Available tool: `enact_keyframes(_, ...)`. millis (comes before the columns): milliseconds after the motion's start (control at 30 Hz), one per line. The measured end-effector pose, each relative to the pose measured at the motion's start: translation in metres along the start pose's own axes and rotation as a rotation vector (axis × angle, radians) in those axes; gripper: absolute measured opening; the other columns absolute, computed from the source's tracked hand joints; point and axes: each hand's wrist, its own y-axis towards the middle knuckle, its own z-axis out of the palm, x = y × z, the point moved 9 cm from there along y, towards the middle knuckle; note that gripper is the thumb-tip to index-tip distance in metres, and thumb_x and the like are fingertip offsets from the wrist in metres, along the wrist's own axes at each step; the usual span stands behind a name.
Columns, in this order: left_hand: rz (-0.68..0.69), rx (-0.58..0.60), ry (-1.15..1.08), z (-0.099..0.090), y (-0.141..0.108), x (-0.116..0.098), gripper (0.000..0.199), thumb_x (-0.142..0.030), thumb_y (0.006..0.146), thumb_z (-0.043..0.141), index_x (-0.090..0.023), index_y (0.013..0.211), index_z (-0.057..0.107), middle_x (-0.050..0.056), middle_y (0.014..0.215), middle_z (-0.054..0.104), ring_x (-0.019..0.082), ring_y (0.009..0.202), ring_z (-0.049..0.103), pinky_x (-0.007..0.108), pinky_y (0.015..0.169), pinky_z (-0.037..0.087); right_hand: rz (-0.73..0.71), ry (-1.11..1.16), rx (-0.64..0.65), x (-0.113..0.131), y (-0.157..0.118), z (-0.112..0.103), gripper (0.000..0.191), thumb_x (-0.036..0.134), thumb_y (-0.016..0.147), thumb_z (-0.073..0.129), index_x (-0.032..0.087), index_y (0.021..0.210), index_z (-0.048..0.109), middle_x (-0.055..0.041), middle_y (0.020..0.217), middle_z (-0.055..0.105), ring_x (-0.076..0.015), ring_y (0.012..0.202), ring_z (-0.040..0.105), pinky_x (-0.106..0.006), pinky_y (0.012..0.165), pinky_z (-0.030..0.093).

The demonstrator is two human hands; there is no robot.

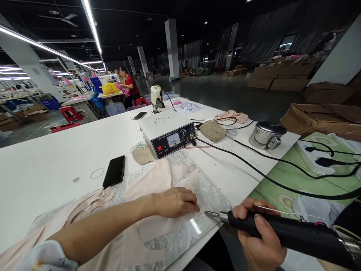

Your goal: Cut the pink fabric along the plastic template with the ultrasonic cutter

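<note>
Pink cloth (158, 176) on white table (59, 162); pillars (172, 49) beyond.

The white table (56, 158) carries, left of the right hand (262, 233), a clear sheet (212, 190); farther left, a black phone (114, 171); beyond it, a control box (163, 122) and lidded mug (262, 138).

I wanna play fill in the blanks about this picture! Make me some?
The left grip rests on pale pink fabric, while the tool is in the ____ grip.
That tool's handle is ____.
The control box's square switch is ____.
The lidded mug stands on a ____ table.
Answers: right; black; red; white.
</note>
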Motion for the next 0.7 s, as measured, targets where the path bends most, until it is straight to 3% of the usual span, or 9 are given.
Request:
enact_keyframes(367, 0.0, 0.026, 0.017, 0.0028, 0.0022, 0.0019, 0.021, -0.019, 0.1, 0.049, -0.021, 0.111, 0.067, 0.007, 0.1, 0.067, 0.016, 0.088, 0.063, 0.025, 0.084, 0.048, -0.015, -0.032, -0.005, 0.0037, -0.0008, -0.002, 0.017, 0.024, 0.064, 0.065, 0.019, 0.079, 0.059, 0.0003, 0.073, 0.051, -0.0115, 0.055, 0.05, -0.029, 0.045, 0.049)
enact_keyframes(700, 0.096, 0.02, 0.007, 0.0002, 0.0033, -0.0016, 0.024, -0.016, 0.101, 0.045, -0.019, 0.107, 0.068, 0.009, 0.111, 0.068, 0.017, 0.092, 0.063, 0.028, 0.084, 0.048, -0.011, -0.071, 0.019, 0.0065, -0.0016, -0.0001, 0.018, 0.031, 0.067, 0.069, 0.02, 0.079, 0.061, 0.0, 0.071, 0.051, -0.0111, 0.052, 0.049, -0.03, 0.044, 0.049)
